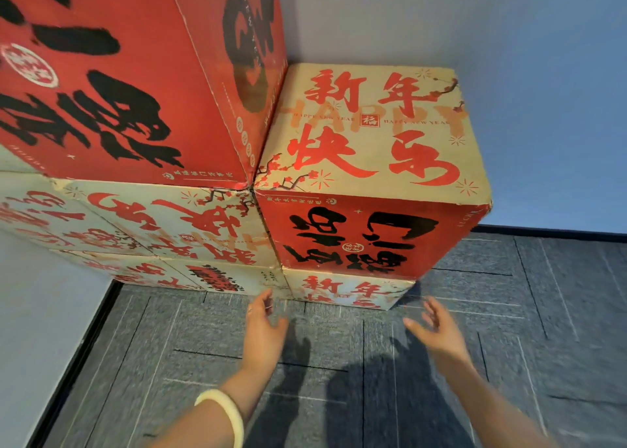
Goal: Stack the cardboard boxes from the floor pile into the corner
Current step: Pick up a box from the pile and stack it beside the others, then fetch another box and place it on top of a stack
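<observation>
Because the big red box [112, 74] sits high on the tan boxes [163, 223] in the corner, I think a bump could tip it. The shorter stack [369, 189] beside it looks steady. My left hand [264, 332] and right hand [437, 332] are spread wide, holding nothing.

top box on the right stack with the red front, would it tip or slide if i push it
The top box probably slides rather than tips: it looks squat and sits flat on the lower box. Its dented corners suggest soft cardboard that may buckle. Both hands, left hand and right hand, are empty.
</observation>
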